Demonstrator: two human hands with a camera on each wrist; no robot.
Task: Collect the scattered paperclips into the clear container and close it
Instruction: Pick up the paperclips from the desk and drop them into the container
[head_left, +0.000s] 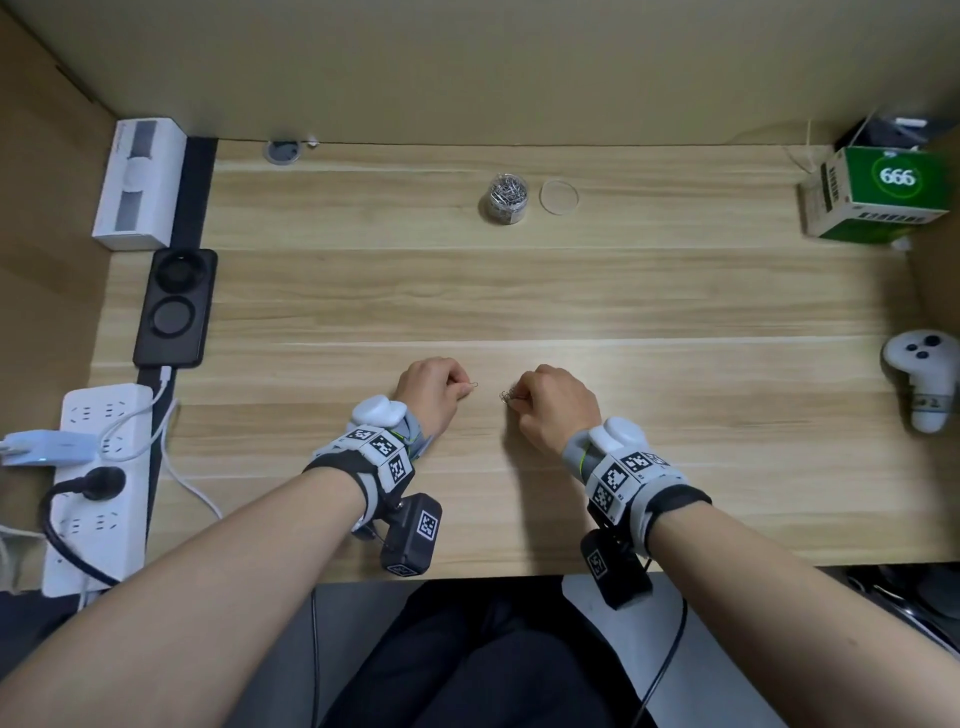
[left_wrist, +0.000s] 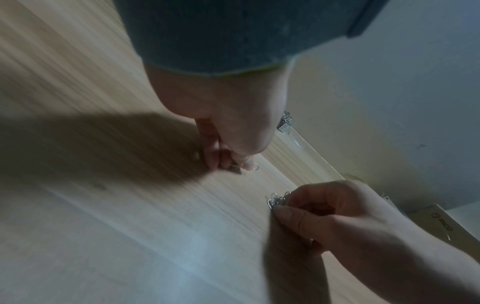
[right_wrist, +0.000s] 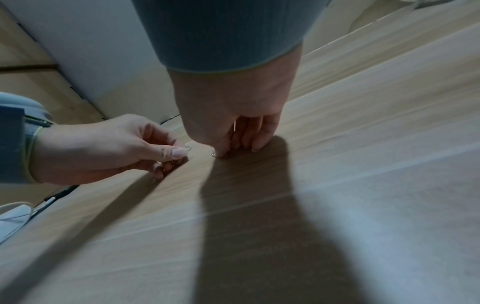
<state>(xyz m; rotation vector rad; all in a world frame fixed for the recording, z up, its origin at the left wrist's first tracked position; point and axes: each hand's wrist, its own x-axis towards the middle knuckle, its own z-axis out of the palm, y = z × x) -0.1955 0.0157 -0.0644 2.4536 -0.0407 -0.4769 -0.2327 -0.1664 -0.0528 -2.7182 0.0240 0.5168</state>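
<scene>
A clear round container (head_left: 508, 198), open and holding several paperclips, stands at the far middle of the wooden desk, also seen small in the left wrist view (left_wrist: 285, 121). Its clear round lid (head_left: 559, 196) lies flat just right of it. Near the desk's front, my left hand (head_left: 434, 387) pinches a single paperclip (head_left: 473, 386) between thumb and finger (right_wrist: 179, 152). A short way to its right, my right hand (head_left: 556, 402) pinches a small bunch of paperclips (head_left: 508, 395) low over the desk, clearer in the left wrist view as a bunch of paperclips (left_wrist: 278, 200).
A white box (head_left: 139, 182), a black charger pad (head_left: 176, 306) and a white power strip (head_left: 101, 483) with cables line the left side. A green carton (head_left: 878, 195) stands at the back right; a white controller (head_left: 927, 382) lies at the right edge. Cardboard walls enclose the desk.
</scene>
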